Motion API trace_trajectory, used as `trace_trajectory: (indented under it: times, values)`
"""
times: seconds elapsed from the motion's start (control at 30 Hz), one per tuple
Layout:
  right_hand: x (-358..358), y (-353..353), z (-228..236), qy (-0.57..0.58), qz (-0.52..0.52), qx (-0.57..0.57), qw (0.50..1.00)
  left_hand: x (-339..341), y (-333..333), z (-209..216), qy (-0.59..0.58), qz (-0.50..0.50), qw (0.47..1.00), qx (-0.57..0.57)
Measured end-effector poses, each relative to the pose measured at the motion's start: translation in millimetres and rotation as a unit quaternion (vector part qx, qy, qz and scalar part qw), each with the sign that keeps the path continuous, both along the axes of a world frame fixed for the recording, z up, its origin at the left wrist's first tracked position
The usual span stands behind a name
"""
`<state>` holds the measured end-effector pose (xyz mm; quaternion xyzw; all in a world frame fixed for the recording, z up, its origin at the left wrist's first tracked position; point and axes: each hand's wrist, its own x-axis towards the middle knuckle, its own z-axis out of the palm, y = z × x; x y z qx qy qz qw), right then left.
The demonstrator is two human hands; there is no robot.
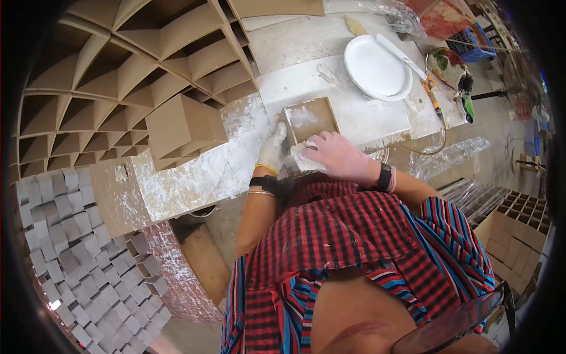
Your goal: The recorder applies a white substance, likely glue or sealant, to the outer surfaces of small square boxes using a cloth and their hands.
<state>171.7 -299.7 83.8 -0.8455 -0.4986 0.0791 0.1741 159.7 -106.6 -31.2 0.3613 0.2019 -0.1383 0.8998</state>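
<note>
A small open brown fiberboard box [321, 121] with a white smear inside stands at the table's near edge in front of me. My left hand [273, 148], in a whitened glove, grips its left side, with the thumb up along the wall. My right hand [348, 158], in a pinkish glove, closes over a white, crumpled-looking pad [309, 159] at the box's near side. I cannot tell what the pad is made of. Farther right lies a round white dish [377, 68] of white paste, with a long white flat strip [401, 56] across its rim.
Brown boxes [183, 127] are stacked high at the left. Many grey-white boxes [88, 253] stand below them. On the right are an orange air gun [433, 97] with a hose, a blue crate [471, 44] and clear plastic wrap [454, 158]. White smears cover the tabletop [194, 177].
</note>
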Motion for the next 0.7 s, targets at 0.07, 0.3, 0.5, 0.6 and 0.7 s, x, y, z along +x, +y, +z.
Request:
trace_trajectory:
  times: [0.07,0.3,0.5,0.6,0.7]
  values:
    - [5,3,3,0.015,-0.018,0.017,1.0,-1,2,-1,-0.018,-0.009,1.0,0.003]
    - [42,40,-9,0.034,-0.083,0.055,0.994,0,4,-30,-0.015,0.036,0.996,-0.086]
    - [89,48,2,0.037,-0.099,0.032,0.994,-2,1,-11,0.026,0.03,0.999,-0.008]
    - [104,45,-3,0.025,-0.093,0.022,0.995,-2,-2,-3,0.035,0.026,0.999,-0.02]
    - [113,24,-6,0.02,-0.137,0.012,0.99,-1,-3,-4,0.004,0.028,0.999,-0.016]
